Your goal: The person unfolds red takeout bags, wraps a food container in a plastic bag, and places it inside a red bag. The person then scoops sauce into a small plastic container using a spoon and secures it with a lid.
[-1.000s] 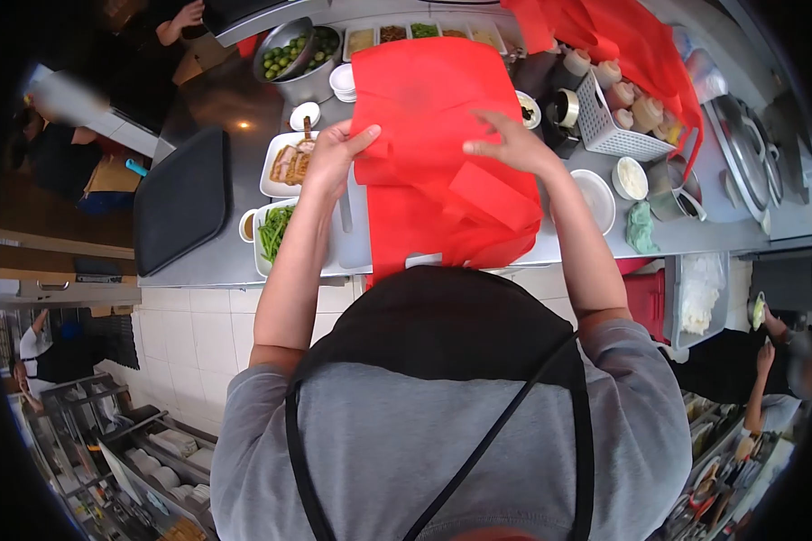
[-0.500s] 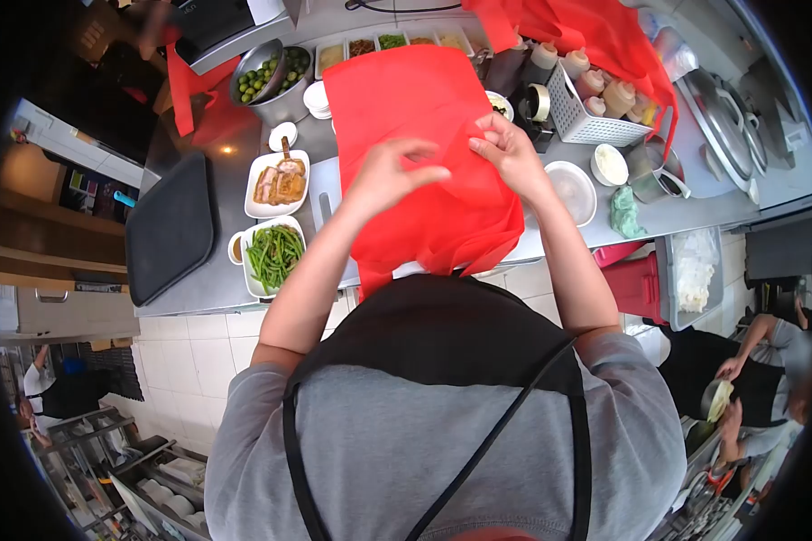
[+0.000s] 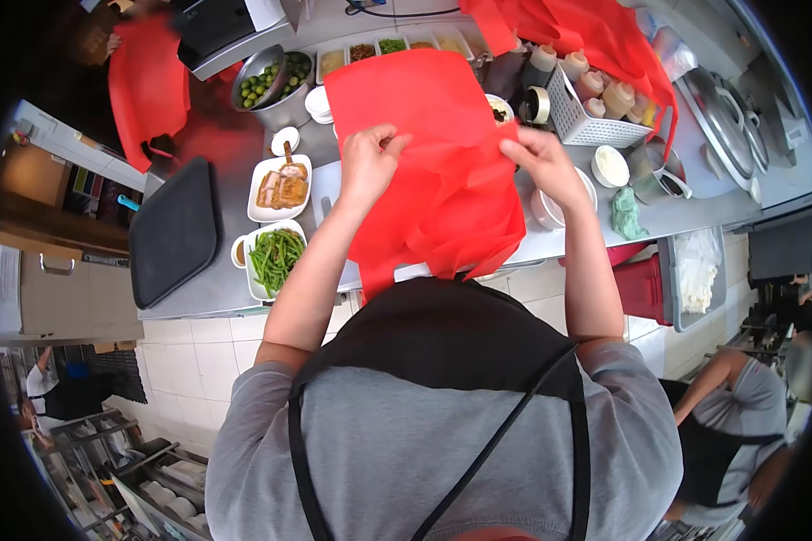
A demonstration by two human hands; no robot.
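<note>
A red cloth bag [image 3: 424,171] lies over the counter in front of me, its handles hanging near the front edge by my apron. My left hand [image 3: 372,162] is at the bag's left part, its thumb and fingers pinched together; what lies between them is too small to make out. On the right edge, my right hand [image 3: 543,162] pinches the red fabric between thumb and fingers. Left of the bag are a white dish of sliced fried meat [image 3: 281,187] and a dish of green beans [image 3: 277,260].
A black tray [image 3: 176,233] lies on the left. Limes in metal bowls [image 3: 289,104] stand behind. At the right are a white basket of bottles [image 3: 595,122], bowls and a pot [image 3: 651,167]. Another person [image 3: 731,424] stands lower right; more red fabric [image 3: 149,86] hangs upper left.
My left hand has drawn back leftwards and its fingers have closed. My right hand has shifted right to the bag's edge. Red fabric at upper left has risen, and the person at right has turned.
</note>
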